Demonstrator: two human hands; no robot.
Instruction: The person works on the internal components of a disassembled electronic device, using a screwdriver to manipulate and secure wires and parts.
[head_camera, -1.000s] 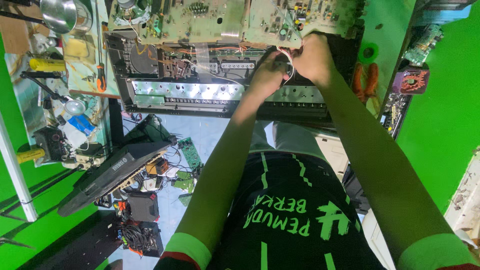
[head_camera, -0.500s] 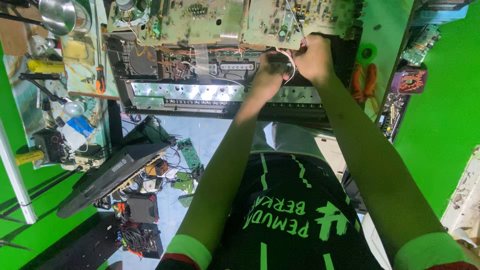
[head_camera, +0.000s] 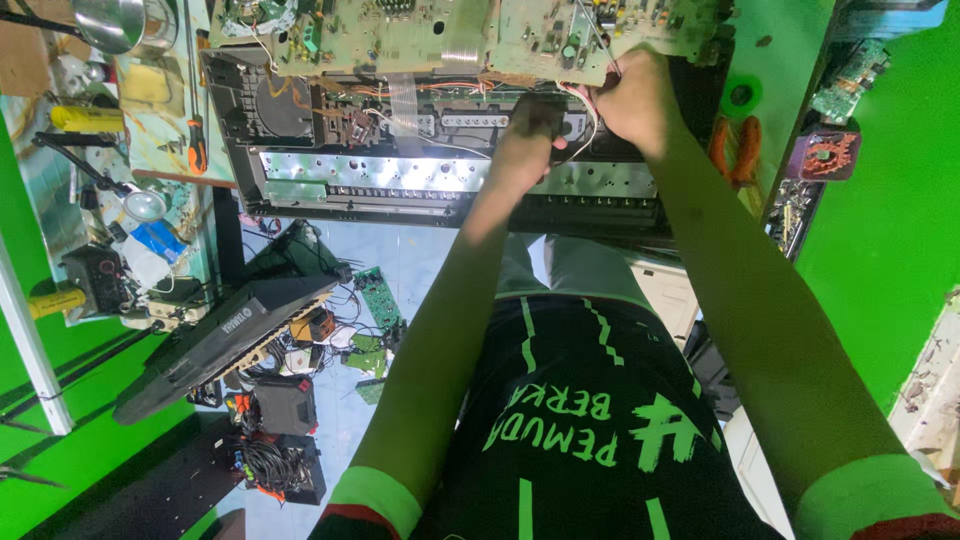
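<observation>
Both my arms reach forward over an opened electronic chassis (head_camera: 300, 150) with a metal strip along its front. My left hand (head_camera: 530, 130) is closed in a fist over the chassis interior, pinching a thin white wire (head_camera: 585, 135). My right hand (head_camera: 635, 100) grips the same looping wire bundle at the lower edge of a beige-green circuit board (head_camera: 560, 40). A second circuit board (head_camera: 400, 35) lies to the left, and a flat ribbon cable (head_camera: 405, 100) runs down from it into the chassis. My fingertips are hidden behind the hands.
A cluttered shelf at the left carries a magnifier lamp (head_camera: 145, 205), an orange-handled screwdriver (head_camera: 197, 150) and a yellow tool (head_camera: 85, 118). A dark keyboard case (head_camera: 215, 340), loose boards and cables lie on the floor. Orange-handled pliers (head_camera: 735, 150) hang on the green wall at the right.
Both hands stay at the wire by the board's edge, shifted only slightly. The view has moved a little.
</observation>
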